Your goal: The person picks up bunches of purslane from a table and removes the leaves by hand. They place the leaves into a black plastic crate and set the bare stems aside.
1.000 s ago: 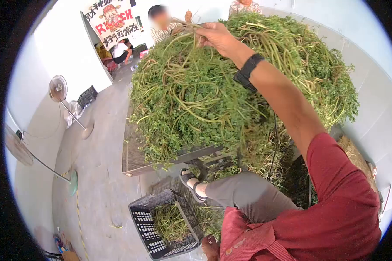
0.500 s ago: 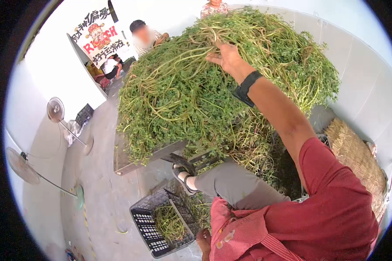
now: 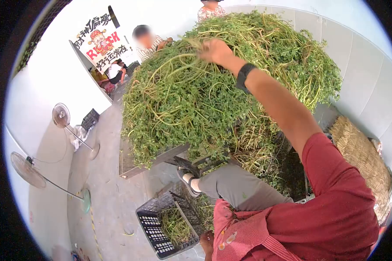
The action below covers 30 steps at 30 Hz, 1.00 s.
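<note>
My right hand (image 3: pixel 215 51), with a black watch on its wrist, is over the top of a big heap of leafy green plants (image 3: pixel 183 95). Its fingers are closed on some green stems, slightly blurred. Low in the view, my left hand (image 3: pixel 207 243) is beside the black plastic crate (image 3: pixel 150 228), partly covered by the pink checked apron; its fingers are not clear. Loose green stems (image 3: pixel 176 226) lie inside the crate. The heap rests on a table (image 3: pixel 154 162) and hangs over its edge.
Two people (image 3: pixel 146 43) (image 3: pixel 211 11) are behind the heap. Two fans (image 3: pixel 28 169) (image 3: pixel 61 115) stand at the left, near another black crate (image 3: pixel 90 119). More cut stems (image 3: pixel 257 152) lie below the heap; a woven straw mat (image 3: pixel 361 156) is at the right.
My right hand has moved slightly left and up over the heap, with stems in its fingers. The whole view has shifted a little, and the person behind has lowered an arm slightly.
</note>
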Each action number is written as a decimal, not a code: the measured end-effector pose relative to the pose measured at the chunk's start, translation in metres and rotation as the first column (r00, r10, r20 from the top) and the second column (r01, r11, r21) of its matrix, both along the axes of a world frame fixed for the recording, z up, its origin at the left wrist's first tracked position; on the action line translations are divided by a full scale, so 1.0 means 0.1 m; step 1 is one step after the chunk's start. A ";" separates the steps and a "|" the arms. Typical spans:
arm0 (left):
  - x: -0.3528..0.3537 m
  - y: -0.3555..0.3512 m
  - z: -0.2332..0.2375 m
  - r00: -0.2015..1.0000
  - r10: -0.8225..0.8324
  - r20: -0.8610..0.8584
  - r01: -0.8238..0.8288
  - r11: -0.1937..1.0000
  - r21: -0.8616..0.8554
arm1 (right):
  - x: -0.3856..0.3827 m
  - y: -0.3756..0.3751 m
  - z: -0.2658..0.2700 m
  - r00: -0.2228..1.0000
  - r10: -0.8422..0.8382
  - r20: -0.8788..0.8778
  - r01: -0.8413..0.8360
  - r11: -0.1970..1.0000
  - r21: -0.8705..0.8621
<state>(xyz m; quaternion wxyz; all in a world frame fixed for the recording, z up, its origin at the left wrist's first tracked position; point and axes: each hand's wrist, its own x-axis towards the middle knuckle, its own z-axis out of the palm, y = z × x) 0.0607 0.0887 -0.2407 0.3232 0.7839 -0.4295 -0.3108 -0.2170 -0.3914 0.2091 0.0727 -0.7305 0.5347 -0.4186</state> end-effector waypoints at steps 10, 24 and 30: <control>0.19 0.03 -0.84 0.935 0.036 -0.354 -0.114 0.972 -0.204 | 0.18 0.10 0.41 0.148 0.510 0.848 -0.419 0.809 -0.413; 0.24 0.04 -0.82 0.947 -0.065 -0.314 -0.008 0.974 -0.226 | 0.32 0.25 0.72 0.112 0.472 0.874 -0.362 0.839 -0.407; -0.11 -0.04 0.31 0.990 -0.004 -0.142 -0.021 0.984 -0.179 | 0.29 0.40 1.14 -0.256 0.597 0.760 -0.465 0.614 -0.638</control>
